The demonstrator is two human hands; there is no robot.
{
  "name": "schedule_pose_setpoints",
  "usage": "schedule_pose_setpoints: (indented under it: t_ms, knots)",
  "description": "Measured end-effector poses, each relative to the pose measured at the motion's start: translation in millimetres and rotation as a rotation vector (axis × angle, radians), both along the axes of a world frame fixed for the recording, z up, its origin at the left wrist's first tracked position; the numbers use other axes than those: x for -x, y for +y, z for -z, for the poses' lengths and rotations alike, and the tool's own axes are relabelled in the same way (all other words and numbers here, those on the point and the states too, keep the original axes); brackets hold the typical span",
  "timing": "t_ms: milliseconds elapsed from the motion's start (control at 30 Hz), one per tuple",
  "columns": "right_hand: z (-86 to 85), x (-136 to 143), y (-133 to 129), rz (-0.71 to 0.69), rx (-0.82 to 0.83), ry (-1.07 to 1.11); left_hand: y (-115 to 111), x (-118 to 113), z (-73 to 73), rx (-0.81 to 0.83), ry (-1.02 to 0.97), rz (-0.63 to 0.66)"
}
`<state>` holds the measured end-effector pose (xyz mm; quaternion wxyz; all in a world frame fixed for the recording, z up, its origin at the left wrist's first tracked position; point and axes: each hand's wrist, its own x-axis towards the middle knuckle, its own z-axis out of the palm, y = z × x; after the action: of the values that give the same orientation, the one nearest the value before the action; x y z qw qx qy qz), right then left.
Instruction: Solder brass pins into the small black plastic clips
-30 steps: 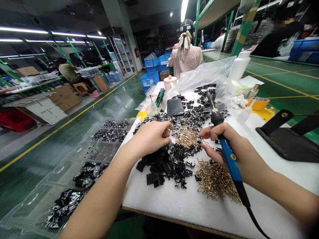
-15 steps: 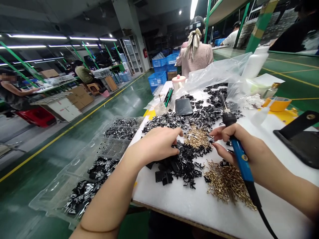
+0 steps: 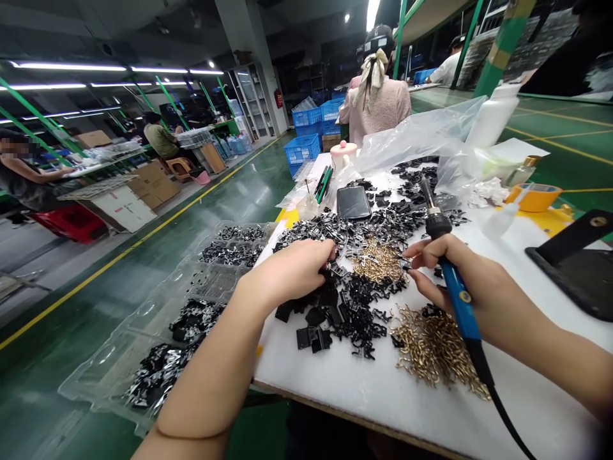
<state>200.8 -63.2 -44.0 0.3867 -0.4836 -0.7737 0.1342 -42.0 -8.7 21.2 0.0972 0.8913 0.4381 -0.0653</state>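
Note:
My right hand (image 3: 472, 275) holds a soldering iron (image 3: 457, 297) with a blue handle, its metal tip pointing up and away. Between that hand's thumb and fingertips there is also a small dark part (image 3: 407, 263), too small to name. My left hand (image 3: 292, 271) is over the heap of small black parts (image 3: 359, 310), its fingers curled down among them; whatever they pinch is hidden. Flat black pieces (image 3: 313, 338) lie below it. Between my hands lies a pile of small gold bent pins (image 3: 378, 260), and a larger gold pile (image 3: 424, 345) sits nearer me.
Left of the table, a clear compartment tray (image 3: 115, 358) holds black and shiny parts. Farther back lie a phone (image 3: 353, 202), pens (image 3: 324, 184), a lidded cup (image 3: 343, 155) and plastic sheeting (image 3: 412, 144). A black stand (image 3: 575, 268) and orange tape (image 3: 534, 197) are rightward. A person (image 3: 376, 102) sits ahead.
My left hand has shifted slightly left, and its fingers have curled in from a more spread pose. My right hand with the soldering iron has hardly moved.

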Motion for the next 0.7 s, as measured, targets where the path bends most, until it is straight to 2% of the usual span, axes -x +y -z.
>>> schedule_pose_setpoints:
  t_ms: [267, 433, 567, 700]
  knots:
    - [-2.1, 1.5, -1.0, 0.016, 0.017, -0.020, 6.6, -0.2, -7.2, -0.058, -0.095, 0.007]
    - [-1.5, 0.2, -1.8, -0.020, 0.015, -0.051, 12.1, 2.4, -10.1, -0.070, -0.174, -0.023]
    - [-1.7, 1.8, -3.5, -0.035, 0.015, -0.051, 11.7, -0.4, -13.5, 0.019, -0.355, -0.047]
    - [-4.2, 7.2, -5.4, -0.026, -0.021, 0.005, 5.0, -17.3, -11.9, 0.149, -0.573, -0.045]
